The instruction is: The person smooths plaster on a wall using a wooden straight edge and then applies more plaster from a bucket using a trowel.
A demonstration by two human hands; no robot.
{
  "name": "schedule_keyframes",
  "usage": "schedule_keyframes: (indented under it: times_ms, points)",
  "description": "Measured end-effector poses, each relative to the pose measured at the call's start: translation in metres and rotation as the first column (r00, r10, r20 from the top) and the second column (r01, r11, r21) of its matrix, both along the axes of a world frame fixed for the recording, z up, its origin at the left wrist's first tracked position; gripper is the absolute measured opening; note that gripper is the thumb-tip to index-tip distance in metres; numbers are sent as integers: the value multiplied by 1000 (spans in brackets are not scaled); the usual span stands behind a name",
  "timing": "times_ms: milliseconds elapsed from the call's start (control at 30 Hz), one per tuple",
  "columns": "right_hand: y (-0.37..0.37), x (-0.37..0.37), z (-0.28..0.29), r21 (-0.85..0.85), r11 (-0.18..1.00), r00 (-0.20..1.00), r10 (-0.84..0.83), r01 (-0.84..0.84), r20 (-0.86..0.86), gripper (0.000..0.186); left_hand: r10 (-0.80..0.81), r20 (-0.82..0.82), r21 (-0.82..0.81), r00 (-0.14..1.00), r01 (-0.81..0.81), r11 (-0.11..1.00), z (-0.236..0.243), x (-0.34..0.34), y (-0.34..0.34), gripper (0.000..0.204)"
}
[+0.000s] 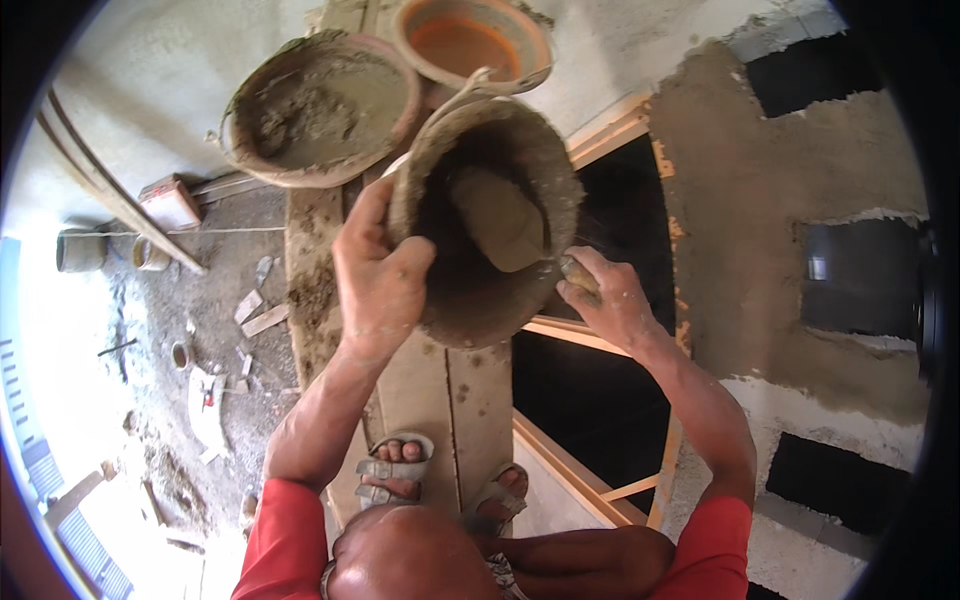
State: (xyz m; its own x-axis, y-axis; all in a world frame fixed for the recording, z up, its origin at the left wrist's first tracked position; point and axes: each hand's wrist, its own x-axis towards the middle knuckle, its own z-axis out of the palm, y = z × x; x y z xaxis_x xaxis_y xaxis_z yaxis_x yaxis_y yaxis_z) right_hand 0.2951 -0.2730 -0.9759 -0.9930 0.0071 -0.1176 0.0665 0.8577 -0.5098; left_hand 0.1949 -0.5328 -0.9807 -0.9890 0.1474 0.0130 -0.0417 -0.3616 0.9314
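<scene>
My left hand (385,270) grips the near-left rim of a mortar-crusted bucket (565,175), thumb over the edge and fingers outside. The bucket is tilted so that its dark inside faces me. My right hand (612,298) is closed round the handle of a trowel (500,222). Its grey, mortar-coated blade reaches into the bucket. Just beyond, on the planks, stands a wide tub (395,150) of wet grey mortar. Next to it is an orange-lined bucket (545,55) with brownish liquid inside.
I am squatting on a raised plank walkway (420,385), sandals on the boards. To the right, wooden frames (590,490) border dark openings beside a partly plastered wall (750,230). Lower on the left lies a floor (240,240) with rubble, small containers and leaning poles (120,195).
</scene>
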Motion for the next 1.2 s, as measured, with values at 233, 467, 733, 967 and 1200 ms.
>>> schedule_keyframes:
  times_ms: [233, 467, 733, 967, 1200]
  points:
    - [28, -16, 72, 15, 994, 990, -105, 107, -98, 39, 30, 74, -45, 997, -27, 999, -17, -3, -12, 65]
    - [54, -74, 146, -167, 914, 929, -367, 371, 57, 39, 29, 89, -56, 996, -24, 998, -27, -5, -13, 65]
    - [185, -138, 103, -194, 768, 790, -569, 610, 229, 32, 6, 105, -112, 994, 6, 994, -20, -7, -14, 66]
    - [206, -122, 168, 134, 726, 723, -614, 675, -317, 29, -21, 117, -85, 993, 31, 996, -16, -9, -9, 66]
    - [63, -23, 125, -27, 876, 832, -446, 481, 330, 42, -27, 56, -127, 998, 34, 991, -19, 0, -2, 66]
